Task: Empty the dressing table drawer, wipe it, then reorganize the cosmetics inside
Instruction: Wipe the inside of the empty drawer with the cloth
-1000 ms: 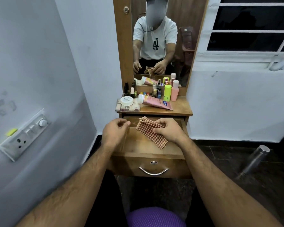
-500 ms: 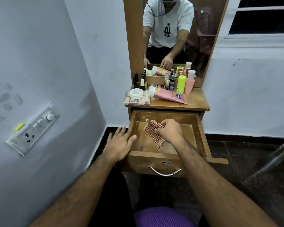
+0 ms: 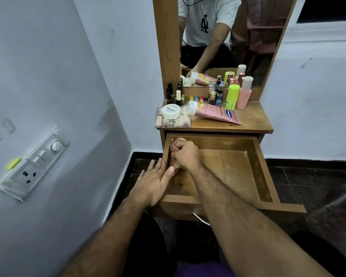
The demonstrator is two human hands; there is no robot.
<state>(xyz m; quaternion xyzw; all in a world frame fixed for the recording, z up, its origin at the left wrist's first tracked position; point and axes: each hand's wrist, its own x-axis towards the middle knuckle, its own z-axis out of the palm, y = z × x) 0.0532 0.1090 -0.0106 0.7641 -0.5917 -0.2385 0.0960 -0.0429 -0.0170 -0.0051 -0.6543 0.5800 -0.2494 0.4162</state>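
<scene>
Our right hand (image 3: pixel 185 154) grips the checked cloth (image 3: pixel 174 154) against the drawer (image 3: pixel 234 170)'s left wall, centre frame; our left hand (image 3: pixel 152 182) rests flat, fingers straight, on that wall.

The wooden dressing table top (image 3: pixel 254 120) carried a pink tube (image 3: pixel 218 113) lying on its side, a clear case (image 3: pixel 174 121) with a white jar (image 3: pixel 171 111) on it, and small bottles (image 3: pixel 175 95) at the back. A yellow-green stick (image 3: pixel 232 96) and a pink bottle (image 3: pixel 244 94) stood upright side by side near the mirror.
</scene>
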